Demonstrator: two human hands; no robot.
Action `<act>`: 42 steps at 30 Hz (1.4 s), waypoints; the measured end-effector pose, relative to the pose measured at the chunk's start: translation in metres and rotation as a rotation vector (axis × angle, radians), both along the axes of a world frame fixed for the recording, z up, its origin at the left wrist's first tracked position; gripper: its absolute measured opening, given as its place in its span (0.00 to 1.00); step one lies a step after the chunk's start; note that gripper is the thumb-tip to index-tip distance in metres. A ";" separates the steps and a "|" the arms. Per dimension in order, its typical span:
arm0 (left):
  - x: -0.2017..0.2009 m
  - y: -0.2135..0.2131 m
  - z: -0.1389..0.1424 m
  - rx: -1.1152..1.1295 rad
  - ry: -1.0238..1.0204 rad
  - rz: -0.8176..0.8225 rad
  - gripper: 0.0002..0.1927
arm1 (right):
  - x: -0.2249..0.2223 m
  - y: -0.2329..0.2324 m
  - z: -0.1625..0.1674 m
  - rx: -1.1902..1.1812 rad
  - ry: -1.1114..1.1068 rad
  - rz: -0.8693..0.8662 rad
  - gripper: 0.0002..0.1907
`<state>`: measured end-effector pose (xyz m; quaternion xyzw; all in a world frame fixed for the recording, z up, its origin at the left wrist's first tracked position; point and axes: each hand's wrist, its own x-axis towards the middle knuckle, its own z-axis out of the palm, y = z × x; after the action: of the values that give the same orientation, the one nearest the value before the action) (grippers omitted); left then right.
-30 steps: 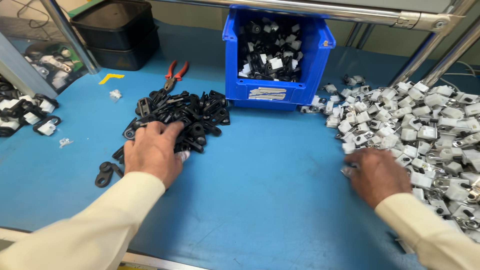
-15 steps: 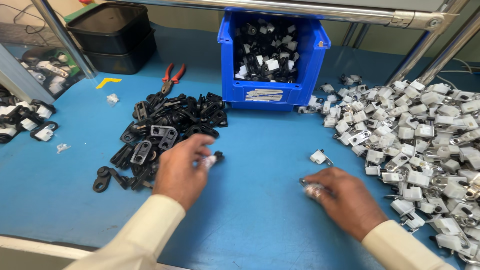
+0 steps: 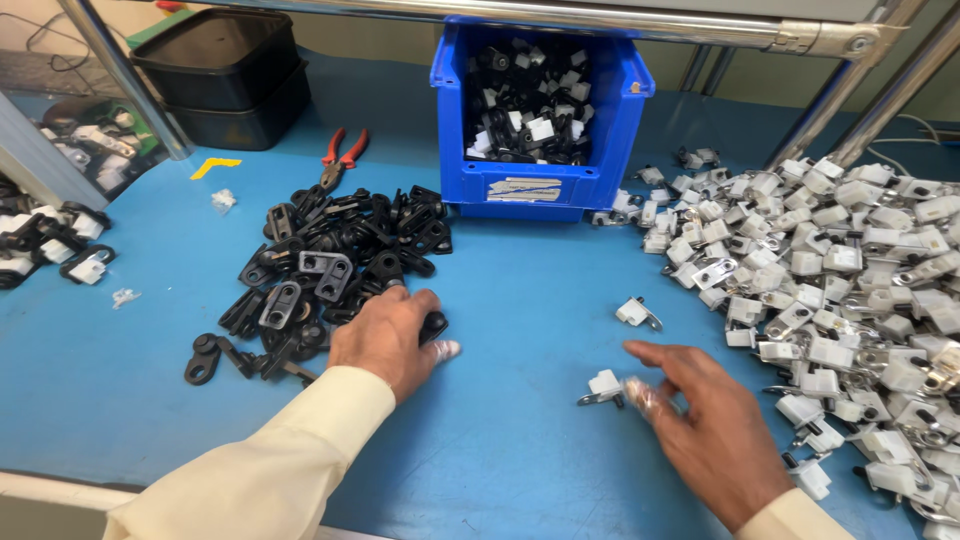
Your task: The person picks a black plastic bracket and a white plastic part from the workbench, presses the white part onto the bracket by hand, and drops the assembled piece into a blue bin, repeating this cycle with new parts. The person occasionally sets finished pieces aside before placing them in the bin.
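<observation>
My left hand (image 3: 385, 340) rests at the near edge of a pile of black plastic clips (image 3: 330, 265), fingers curled over one black clip (image 3: 434, 325) that sticks out past them. My right hand (image 3: 700, 420) lies flat with fingers spread beside a heap of white parts with metal tabs (image 3: 850, 270). Its taped fingertips touch a single white part (image 3: 603, 385) on the blue tabletop. Another lone white part (image 3: 633, 313) lies a little farther away. Both arms wear cream sleeves.
A blue bin (image 3: 610, 150) holding mixed black and white pieces stands at the back centre. Red pliers (image 3: 343, 155) lie behind the black pile. Two stacked black tubs (image 3: 225, 65) sit back left. Assembled pieces (image 3: 60, 245) lie at the far left. Metal frame poles (image 3: 120, 75) rise around the bench.
My left hand drew back from the black pile toward the centre with a clip. My right hand left the white heap, came toward the middle, and a white part now lies at its fingertips.
</observation>
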<state>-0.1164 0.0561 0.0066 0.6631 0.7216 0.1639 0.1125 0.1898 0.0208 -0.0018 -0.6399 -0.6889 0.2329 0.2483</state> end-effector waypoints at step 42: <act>0.079 -0.022 0.023 -0.389 -0.349 0.119 0.08 | -0.002 -0.024 -0.028 0.211 -0.092 -0.222 0.21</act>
<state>-0.0373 0.0339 0.0299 0.5474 0.7469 0.1403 0.3506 0.1874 -0.0030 -0.0297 -0.6924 -0.6453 0.1009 0.3066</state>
